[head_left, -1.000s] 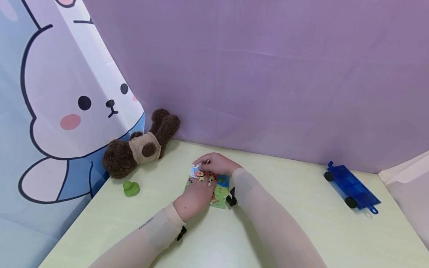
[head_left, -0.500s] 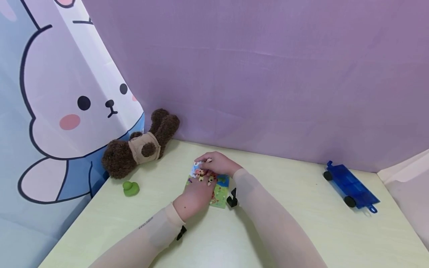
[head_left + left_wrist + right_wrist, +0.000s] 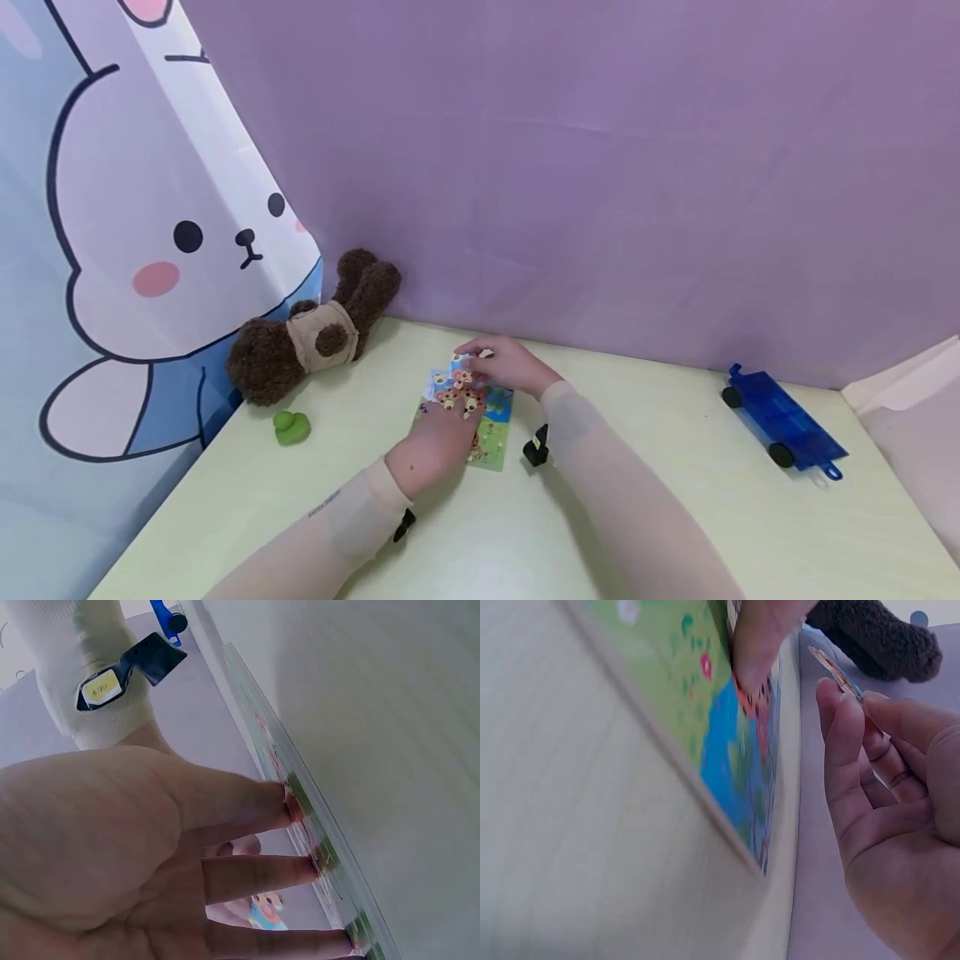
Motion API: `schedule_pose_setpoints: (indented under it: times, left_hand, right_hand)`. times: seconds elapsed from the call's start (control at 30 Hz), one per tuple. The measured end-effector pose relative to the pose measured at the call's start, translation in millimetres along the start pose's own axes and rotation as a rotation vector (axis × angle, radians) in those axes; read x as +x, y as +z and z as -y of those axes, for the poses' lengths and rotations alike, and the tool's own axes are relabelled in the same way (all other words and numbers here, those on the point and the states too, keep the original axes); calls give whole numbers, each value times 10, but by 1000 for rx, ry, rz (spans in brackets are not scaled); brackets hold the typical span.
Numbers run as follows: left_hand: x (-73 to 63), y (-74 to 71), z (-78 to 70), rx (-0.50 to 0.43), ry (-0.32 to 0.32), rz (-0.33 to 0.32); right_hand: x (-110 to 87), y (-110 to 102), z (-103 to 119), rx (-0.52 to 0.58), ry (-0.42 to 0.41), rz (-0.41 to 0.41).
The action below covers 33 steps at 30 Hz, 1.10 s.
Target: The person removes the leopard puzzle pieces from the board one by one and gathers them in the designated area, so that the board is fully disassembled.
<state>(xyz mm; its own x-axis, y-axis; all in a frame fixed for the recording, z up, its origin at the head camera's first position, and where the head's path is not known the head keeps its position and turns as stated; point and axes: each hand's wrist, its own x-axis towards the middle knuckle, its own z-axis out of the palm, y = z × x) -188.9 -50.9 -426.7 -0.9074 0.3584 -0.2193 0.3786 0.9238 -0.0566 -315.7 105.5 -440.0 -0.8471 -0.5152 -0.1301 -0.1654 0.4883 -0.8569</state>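
A picture puzzle board (image 3: 492, 447), mostly green and blue with cartoon animals, lies flat on the table. My left hand (image 3: 438, 442) rests on it, and in the left wrist view its fairly straight fingertips (image 3: 304, 868) press the board's surface. Above the far part of the board, my right hand (image 3: 510, 365) pinches a small printed puzzle piece (image 3: 461, 365) between thumb and fingers. From the right wrist view, the puzzle piece (image 3: 834, 669) is thin and held clear of the board, tilted edge-on. My left hand hides part of the picture.
A brown plush toy (image 3: 318, 336) in a beige top lies at the back left. In front of it sits a green rubber duck (image 3: 292, 427). A blue wheeled toy cart (image 3: 783, 421) stands far right. Purple cloth (image 3: 585, 183) hangs along the back edge.
My right hand has lifted the puzzle piece from the board's far left corner and moved it slightly right. My left hand has stayed on the board.
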Motion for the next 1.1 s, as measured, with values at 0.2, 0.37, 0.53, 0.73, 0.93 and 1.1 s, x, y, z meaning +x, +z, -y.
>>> schedule_pose_setpoints:
  times: [0.2,0.37,0.53,0.73,0.93,1.1]
  left_hand:
    - [33,-6,11,43,26,2]
    - [49,-22,5,-26,15,31]
    - [45,-15,2,-78,-4,28]
    - [20,-3,9,-126,2,7]
    - [6,13,12,-148,-13,1]
    - [6,18,13,-158,-21,-3]
  right_hand:
    - [-117,-160,-109,18,-8,-31]
    - [-259,-324,-210,11,9,-60]
    - [-429,-479,-315,21,26,-85]
    - [-629,-625,-445,25,45,-113]
    - [-775,-697,-595,27,69,-124]
    - [-867,-727,-736,34,115,-128]
